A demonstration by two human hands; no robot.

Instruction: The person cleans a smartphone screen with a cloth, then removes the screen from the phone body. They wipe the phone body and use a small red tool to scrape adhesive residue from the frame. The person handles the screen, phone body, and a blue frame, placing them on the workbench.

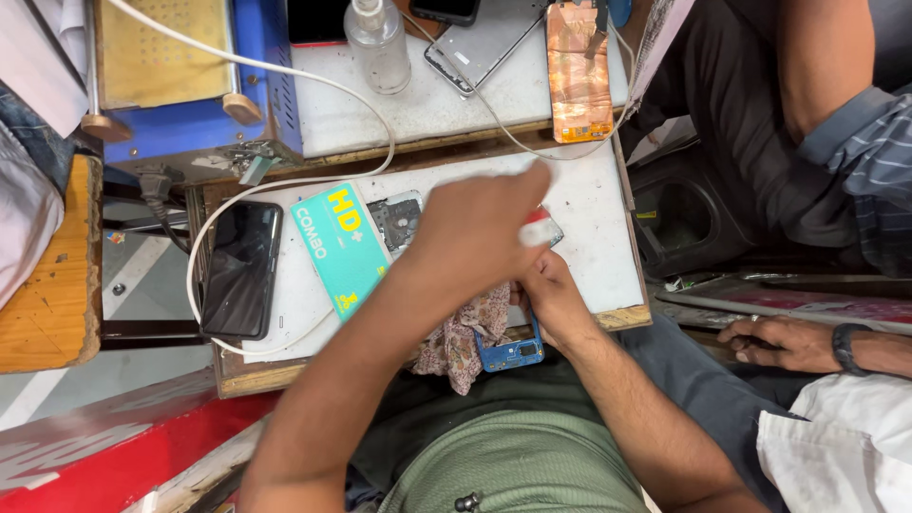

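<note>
On a white work surface (pixel 589 247), two bare hands work over an opened phone.

The left hand (pixel 480 223) reaches across with fingers curled, pinching what looks like a small white and red object (pixel 538 232); the blur makes its kind uncertain. The right hand (pixel 546 290) is closed around a blue phone frame with exposed circuit parts (pixel 511 353) at the surface's near edge, a patterned cloth (pixel 464 334) just beside it. A teal rectangular box (pixel 342 247) and a black smartphone lying flat (pixel 239 269) sit to the left, ringed by a white cable (pixel 285 71).
</note>
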